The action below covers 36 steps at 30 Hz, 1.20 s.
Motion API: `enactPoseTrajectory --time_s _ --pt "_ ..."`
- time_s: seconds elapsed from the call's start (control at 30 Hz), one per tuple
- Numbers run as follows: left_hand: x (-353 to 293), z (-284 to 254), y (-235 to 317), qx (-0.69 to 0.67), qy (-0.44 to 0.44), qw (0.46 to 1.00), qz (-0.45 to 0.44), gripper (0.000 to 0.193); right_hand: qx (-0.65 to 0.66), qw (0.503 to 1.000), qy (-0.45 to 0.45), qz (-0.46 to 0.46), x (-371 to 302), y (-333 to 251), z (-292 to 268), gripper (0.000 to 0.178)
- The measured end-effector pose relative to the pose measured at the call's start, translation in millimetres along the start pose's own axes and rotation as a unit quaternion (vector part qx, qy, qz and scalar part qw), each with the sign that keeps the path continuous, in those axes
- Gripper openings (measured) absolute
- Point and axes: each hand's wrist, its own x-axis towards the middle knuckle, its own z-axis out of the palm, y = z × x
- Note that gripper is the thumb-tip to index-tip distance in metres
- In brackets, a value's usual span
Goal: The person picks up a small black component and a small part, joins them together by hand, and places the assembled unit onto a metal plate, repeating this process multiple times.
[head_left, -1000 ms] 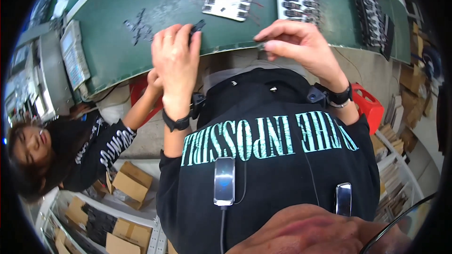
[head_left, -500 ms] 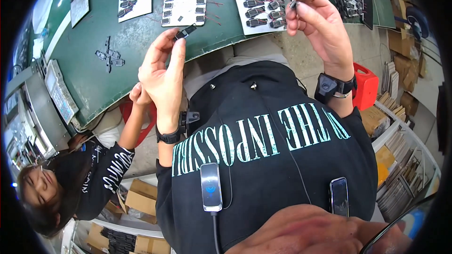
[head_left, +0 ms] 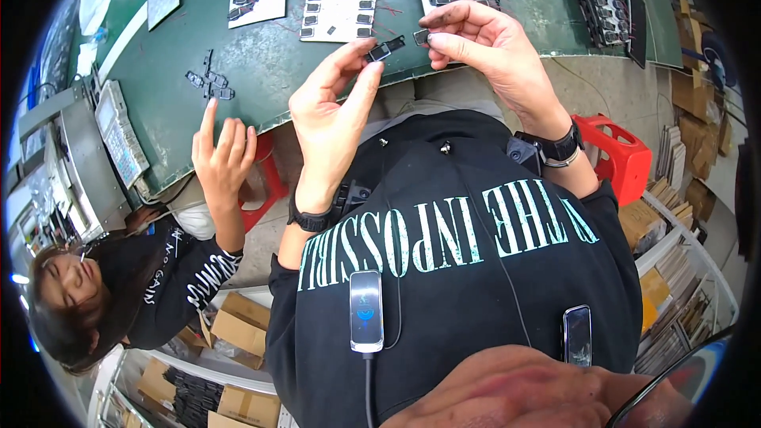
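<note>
My left hand (head_left: 334, 111) pinches a small black plastic housing (head_left: 386, 49) between thumb and fingers, just above the near edge of the green table. Close by on its right, my right hand (head_left: 495, 51) grips a small dark square part (head_left: 421, 36) at the fingertips. The two pieces face each other with a narrow gap between them. Darkened skin shows on the right index finger. Fingers cover part of each piece, so their exact kind cannot be made out.
On the green table (head_left: 170, 131) lies a loose cluster of black parts (head_left: 211, 81), with a co-worker's hand (head_left: 220, 160) pointing near it. White boards (head_left: 342, 0) carry rows of black parts with thin red wires. A red stool (head_left: 622, 154) stands at right; a keyboard-like panel (head_left: 119, 127) at left.
My right hand has moved left and lower, bringing its part close to the housing in my left hand. The co-worker's hand has come from beside my left wrist toward the loose cluster.
</note>
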Motion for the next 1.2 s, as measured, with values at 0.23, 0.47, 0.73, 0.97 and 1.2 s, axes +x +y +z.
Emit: enactPoseTrajectory --time_s 0.23,0.47,0.73,0.97,1.2 --pt "-1.0 -4.1 -4.4 0.004 -0.006 1.000 -0.005 0.031 -0.023 1.000 -0.017 0.002 6.3 8.4 7.7 0.020" --pt "-0.2 -3.9 -2.1 0.004 -0.011 1.000 -0.011 0.030 -0.077 0.996 -0.018 -0.028 10.1 10.0 15.1 0.015" --pt "-0.4 -3.8 -4.8 0.028 -0.018 0.999 -0.002 0.027 -0.218 0.975 -0.036 -0.027 12.2 10.4 18.9 0.014" --pt "-3.2 -1.0 -4.6 0.036 -0.035 0.999 0.007 0.025 -0.250 0.966 -0.053 -0.047 9.8 4.1 15.2 0.013" --pt "-3.6 1.3 0.2 0.075 -0.057 0.996 0.007 0.025 -0.254 0.964 -0.078 0.009 5.7 0.6 10.7 0.012"
